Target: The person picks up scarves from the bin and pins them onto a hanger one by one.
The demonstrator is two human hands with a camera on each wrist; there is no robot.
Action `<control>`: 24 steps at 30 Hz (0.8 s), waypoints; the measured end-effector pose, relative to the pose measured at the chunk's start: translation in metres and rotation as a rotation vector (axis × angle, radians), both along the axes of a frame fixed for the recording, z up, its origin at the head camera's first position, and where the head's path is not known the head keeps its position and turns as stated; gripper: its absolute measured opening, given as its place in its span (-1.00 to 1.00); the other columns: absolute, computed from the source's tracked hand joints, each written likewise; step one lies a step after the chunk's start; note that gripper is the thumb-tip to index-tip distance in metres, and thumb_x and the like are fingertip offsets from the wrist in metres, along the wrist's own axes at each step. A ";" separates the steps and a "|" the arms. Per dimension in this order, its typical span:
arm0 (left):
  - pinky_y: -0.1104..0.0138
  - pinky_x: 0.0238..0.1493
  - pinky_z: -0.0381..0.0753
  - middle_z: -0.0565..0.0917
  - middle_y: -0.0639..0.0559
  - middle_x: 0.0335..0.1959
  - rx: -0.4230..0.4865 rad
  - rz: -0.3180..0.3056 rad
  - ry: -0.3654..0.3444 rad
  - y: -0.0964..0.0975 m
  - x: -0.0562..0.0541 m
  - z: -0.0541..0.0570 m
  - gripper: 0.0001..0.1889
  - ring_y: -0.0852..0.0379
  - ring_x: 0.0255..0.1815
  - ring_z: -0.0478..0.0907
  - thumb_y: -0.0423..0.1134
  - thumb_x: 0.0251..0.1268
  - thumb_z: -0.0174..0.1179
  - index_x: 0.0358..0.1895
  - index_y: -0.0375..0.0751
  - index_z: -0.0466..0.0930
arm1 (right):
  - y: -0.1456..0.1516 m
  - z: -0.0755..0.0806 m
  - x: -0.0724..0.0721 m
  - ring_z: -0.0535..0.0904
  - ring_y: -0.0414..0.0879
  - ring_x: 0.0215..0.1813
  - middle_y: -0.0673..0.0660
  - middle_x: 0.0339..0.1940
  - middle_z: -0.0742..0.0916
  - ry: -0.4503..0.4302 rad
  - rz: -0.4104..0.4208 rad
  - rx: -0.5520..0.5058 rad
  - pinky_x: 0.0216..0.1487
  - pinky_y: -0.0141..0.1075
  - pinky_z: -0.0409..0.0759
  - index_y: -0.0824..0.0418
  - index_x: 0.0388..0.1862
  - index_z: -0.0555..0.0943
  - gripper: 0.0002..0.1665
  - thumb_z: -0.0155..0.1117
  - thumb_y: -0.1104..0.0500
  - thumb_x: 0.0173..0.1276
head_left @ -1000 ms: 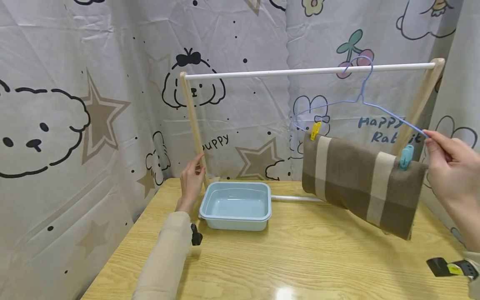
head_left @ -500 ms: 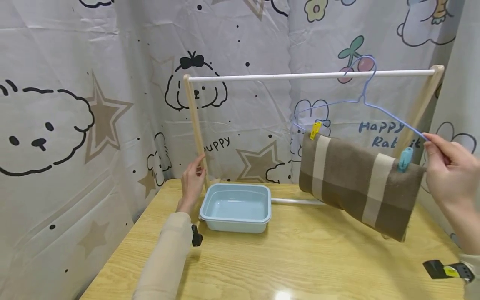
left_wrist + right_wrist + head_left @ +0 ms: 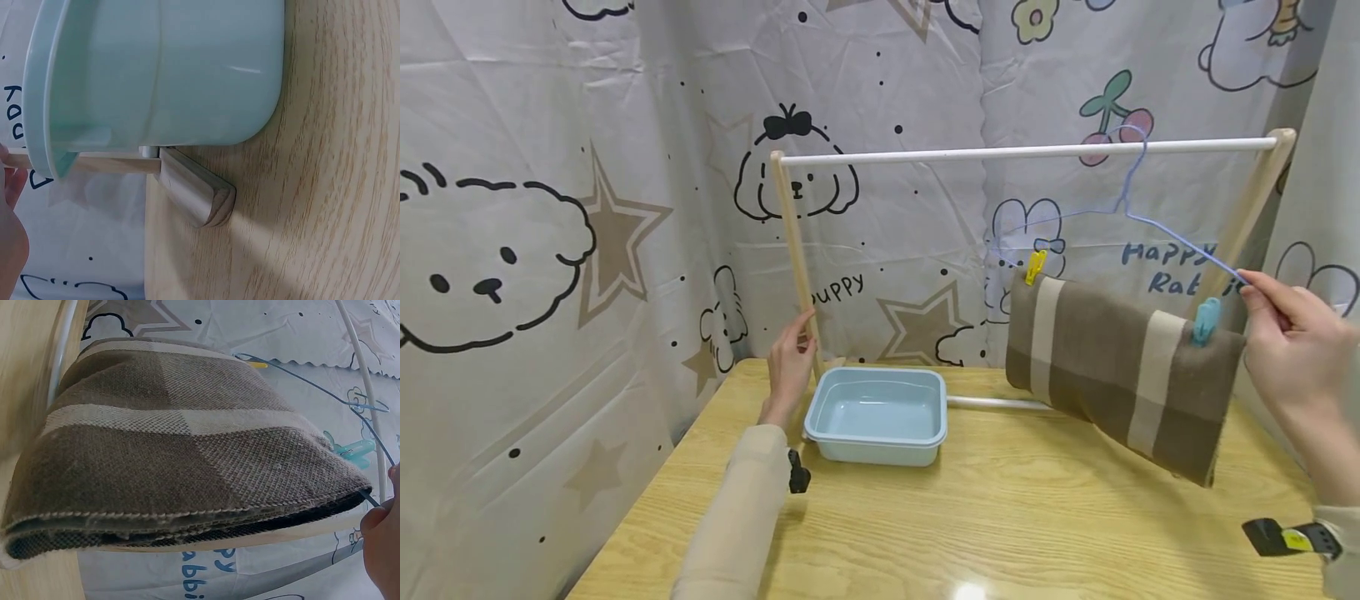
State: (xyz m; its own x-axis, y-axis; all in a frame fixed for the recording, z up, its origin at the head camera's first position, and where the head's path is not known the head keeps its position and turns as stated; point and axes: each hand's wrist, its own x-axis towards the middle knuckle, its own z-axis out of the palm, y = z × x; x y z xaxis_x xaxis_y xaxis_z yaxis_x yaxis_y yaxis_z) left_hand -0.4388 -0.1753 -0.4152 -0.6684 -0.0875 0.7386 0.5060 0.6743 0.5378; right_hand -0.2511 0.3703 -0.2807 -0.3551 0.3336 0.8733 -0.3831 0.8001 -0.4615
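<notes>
In the head view my right hand (image 3: 1296, 342) pinches the right corner of a thin blue clothes hanger (image 3: 1180, 242). The hanger's hook overlaps the white top rail of a clothes rack (image 3: 1015, 152). From its lower bar hangs a folded brown cloth (image 3: 1097, 350) with cream stripes, slanting down to the right. A yellow clothespin (image 3: 1036, 267) clips its left end and a teal clothespin (image 3: 1206, 321) its right end. My left hand (image 3: 790, 367) holds the rack's left wooden post (image 3: 795, 237); in the left wrist view its fingers (image 3: 17, 184) are partly cut off beside that post.
A light blue plastic basin (image 3: 876, 454) stands on the wooden table (image 3: 925, 533), close to my left hand and the rack's wooden foot (image 3: 197, 190). A white lower rail (image 3: 992, 402) runs behind the basin. Printed curtains (image 3: 917, 92) enclose the table at the back and sides.
The hanger's hook has come down closer to the top rail, and my right hand has shifted slightly left. My left hand keeps its place on the post. The camera view has tilted slightly.
</notes>
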 end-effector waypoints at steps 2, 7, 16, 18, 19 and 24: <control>0.16 -0.15 0.74 0.67 -0.22 -0.01 0.000 0.002 -0.002 0.001 0.001 0.001 -0.45 -0.12 -0.11 0.70 -0.49 0.30 0.24 0.33 0.01 0.49 | 0.001 -0.004 -0.001 0.19 -0.54 -0.51 -0.59 -0.49 0.42 0.007 0.002 0.004 -0.45 -0.65 0.11 0.35 -0.07 0.75 -0.75 0.21 0.25 0.44; 0.16 -0.17 0.74 0.67 -0.22 -0.03 0.005 0.003 0.003 0.004 0.001 0.002 -0.45 -0.12 -0.12 0.70 -0.49 0.30 0.24 0.32 0.01 0.50 | 0.003 -0.012 -0.001 0.17 -0.54 -0.53 -0.58 -0.52 0.39 -0.007 -0.009 0.026 -0.48 -0.64 0.09 0.37 -0.06 0.74 -0.74 0.20 0.24 0.46; 0.16 -0.17 0.74 0.67 -0.20 -0.02 -0.001 0.009 0.002 0.003 0.000 0.002 -0.46 -0.10 -0.12 0.70 -0.48 0.30 0.25 0.31 0.02 0.50 | 0.005 -0.018 -0.005 0.16 -0.54 -0.53 -0.56 -0.53 0.40 0.021 0.021 0.037 -0.48 -0.64 0.06 0.39 -0.10 0.74 -0.78 0.23 0.29 0.42; 0.15 -0.17 0.74 0.67 -0.20 -0.02 -0.005 0.009 0.000 0.003 0.001 0.002 -0.46 -0.10 -0.11 0.70 -0.48 0.30 0.24 0.31 0.01 0.50 | 0.005 -0.019 -0.005 0.15 -0.54 -0.53 -0.55 -0.53 0.39 0.021 0.030 0.047 -0.47 -0.64 0.06 0.39 -0.10 0.74 -0.78 0.24 0.30 0.41; 0.15 -0.17 0.74 0.67 -0.21 -0.02 -0.007 0.008 0.001 0.003 0.001 0.002 -0.46 -0.11 -0.11 0.70 -0.48 0.30 0.25 0.31 0.01 0.50 | 0.005 -0.019 -0.006 0.16 -0.54 -0.52 -0.55 -0.53 0.40 0.021 0.032 0.050 -0.47 -0.64 0.06 0.39 -0.10 0.74 -0.79 0.24 0.31 0.41; 0.14 -0.16 0.74 0.66 -0.22 0.00 -0.003 0.006 -0.011 0.002 0.003 0.001 -0.46 -0.12 -0.10 0.69 -0.50 0.30 0.24 0.32 0.00 0.49 | 0.006 -0.022 -0.008 0.16 -0.56 -0.50 -0.57 -0.51 0.38 0.000 0.015 0.074 -0.44 -0.63 0.07 0.36 -0.08 0.74 -0.78 0.26 0.29 0.40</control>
